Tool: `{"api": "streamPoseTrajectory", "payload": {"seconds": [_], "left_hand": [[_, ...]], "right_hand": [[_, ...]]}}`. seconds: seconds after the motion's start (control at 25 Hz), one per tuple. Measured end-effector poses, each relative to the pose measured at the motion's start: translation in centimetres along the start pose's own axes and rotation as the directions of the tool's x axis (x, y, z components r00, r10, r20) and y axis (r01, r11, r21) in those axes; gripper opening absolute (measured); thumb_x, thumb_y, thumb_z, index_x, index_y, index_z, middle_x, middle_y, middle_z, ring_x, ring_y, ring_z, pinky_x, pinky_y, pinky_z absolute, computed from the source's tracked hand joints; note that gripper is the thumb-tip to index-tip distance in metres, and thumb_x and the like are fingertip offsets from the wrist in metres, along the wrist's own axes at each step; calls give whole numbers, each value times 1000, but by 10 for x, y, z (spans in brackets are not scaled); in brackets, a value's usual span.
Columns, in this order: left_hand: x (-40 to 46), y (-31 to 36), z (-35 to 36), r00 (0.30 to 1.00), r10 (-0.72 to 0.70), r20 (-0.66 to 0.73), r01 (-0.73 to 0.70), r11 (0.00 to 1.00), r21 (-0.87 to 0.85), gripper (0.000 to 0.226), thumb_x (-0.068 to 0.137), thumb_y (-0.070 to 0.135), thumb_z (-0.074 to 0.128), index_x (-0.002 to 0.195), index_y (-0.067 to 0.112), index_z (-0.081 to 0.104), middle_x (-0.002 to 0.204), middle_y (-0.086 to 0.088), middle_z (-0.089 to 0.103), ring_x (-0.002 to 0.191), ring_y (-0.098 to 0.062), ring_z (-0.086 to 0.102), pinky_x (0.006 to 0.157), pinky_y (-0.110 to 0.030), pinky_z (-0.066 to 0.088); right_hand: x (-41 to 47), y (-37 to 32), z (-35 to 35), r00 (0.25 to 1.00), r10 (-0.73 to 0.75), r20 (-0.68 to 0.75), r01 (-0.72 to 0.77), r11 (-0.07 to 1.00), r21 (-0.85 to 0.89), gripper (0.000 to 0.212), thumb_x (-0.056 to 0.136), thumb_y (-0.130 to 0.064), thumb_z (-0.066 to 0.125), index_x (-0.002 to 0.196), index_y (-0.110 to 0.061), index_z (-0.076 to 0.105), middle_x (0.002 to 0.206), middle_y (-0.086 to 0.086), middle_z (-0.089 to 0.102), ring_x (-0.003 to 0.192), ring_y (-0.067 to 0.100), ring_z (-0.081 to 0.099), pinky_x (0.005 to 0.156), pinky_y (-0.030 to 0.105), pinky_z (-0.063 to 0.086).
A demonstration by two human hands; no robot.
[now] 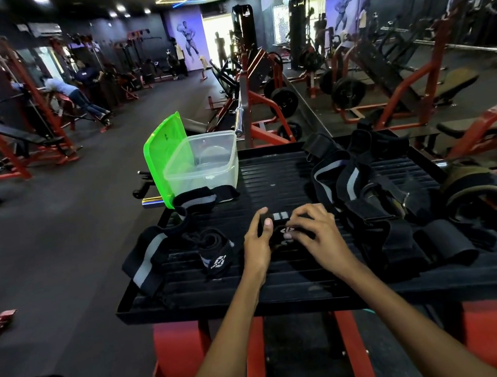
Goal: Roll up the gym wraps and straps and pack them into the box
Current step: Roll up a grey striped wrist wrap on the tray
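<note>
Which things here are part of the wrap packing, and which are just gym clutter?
Job: wrap gripped by left hand and right hand; clear box; green lid; loose wraps.
Clutter: barbell; weight plates.

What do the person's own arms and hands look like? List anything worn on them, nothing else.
Both forearms are bare up to the bottom edge of the picture: no sleeves show. The left hand and the right hand wear no gloves, and no rings, watch or wristbands are visible. The fingernails are short and unpainted. No markings, tape or wraps are on either wrist.
</note>
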State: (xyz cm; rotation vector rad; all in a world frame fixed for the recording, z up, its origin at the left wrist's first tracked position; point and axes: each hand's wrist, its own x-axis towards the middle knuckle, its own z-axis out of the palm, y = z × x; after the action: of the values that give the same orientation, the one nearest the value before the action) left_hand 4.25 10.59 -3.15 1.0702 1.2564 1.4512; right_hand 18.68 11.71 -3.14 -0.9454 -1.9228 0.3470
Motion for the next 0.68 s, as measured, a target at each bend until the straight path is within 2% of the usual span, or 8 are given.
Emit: {"api": "streamPoseTrajectory", "payload": {"seconds": [0.12,0.24,0.36,0.44,0.52,0.6,0.64,0.68], "left_hand": [[-1,3,3,1000,9,28,-7,998,-62,23,98,19,45,116,29,56,124,-11,56,108,-24,58,84,-39,56],[-2,3,4,998,38,50,-35,996,-77,24,99,15,44,120,16,56,125,-14,57,104,-22,60,75,-28,58],[-3,4,1,996,48,71,-44,998,-55,25,98,12,45,121,12,56,116,-12,63,99,-22,63,76,-29,58],[-4,6,1,994,67,86,-66,998,-17,23,97,10,46,118,14,56,94,-2,64,85,-11,64,78,-31,57],[-7,5,3,985,117,127,-124,991,42,22,97,7,47,115,15,56,81,-4,54,70,-1,60,71,-22,55],[-8,3,4,976,151,157,-168,981,99,21,96,6,47,112,15,56,79,-19,36,61,3,54,62,-12,47],[-8,3,5,973,162,167,-181,977,109,20,96,7,48,111,17,56,79,-18,35,61,4,54,62,-11,46],[-8,3,4,972,160,173,-180,978,103,19,96,10,48,110,21,56,79,-8,42,67,4,57,67,-16,49]], "right_hand": [[10,-2,2,993,97,-74,-94,995,35,15,85,-26,66,96,-18,72,92,-15,49,96,4,43,86,33,35],[20,-8,8,948,278,-158,-235,941,244,8,84,-20,69,91,-17,71,94,-16,46,99,13,49,88,30,42],[29,-13,12,883,458,-104,-366,809,460,14,81,-10,70,91,-18,66,97,-11,52,96,10,54,85,24,45],[35,-14,13,835,547,-51,-428,706,564,20,81,-6,68,92,-22,62,100,-4,57,96,12,56,85,24,46],[39,-12,11,763,646,9,-497,579,646,23,84,-4,62,95,-24,60,93,0,57,89,16,55,80,29,46],[39,-8,9,728,683,51,-559,550,620,20,86,-6,58,93,-25,60,84,2,56,83,21,54,77,36,46],[39,-8,8,729,681,62,-580,568,584,18,87,-9,59,92,-26,61,83,3,56,83,22,55,77,38,47],[40,-8,6,737,672,78,-590,582,560,14,88,-12,60,92,-26,62,84,4,58,84,23,56,79,39,49]]}}
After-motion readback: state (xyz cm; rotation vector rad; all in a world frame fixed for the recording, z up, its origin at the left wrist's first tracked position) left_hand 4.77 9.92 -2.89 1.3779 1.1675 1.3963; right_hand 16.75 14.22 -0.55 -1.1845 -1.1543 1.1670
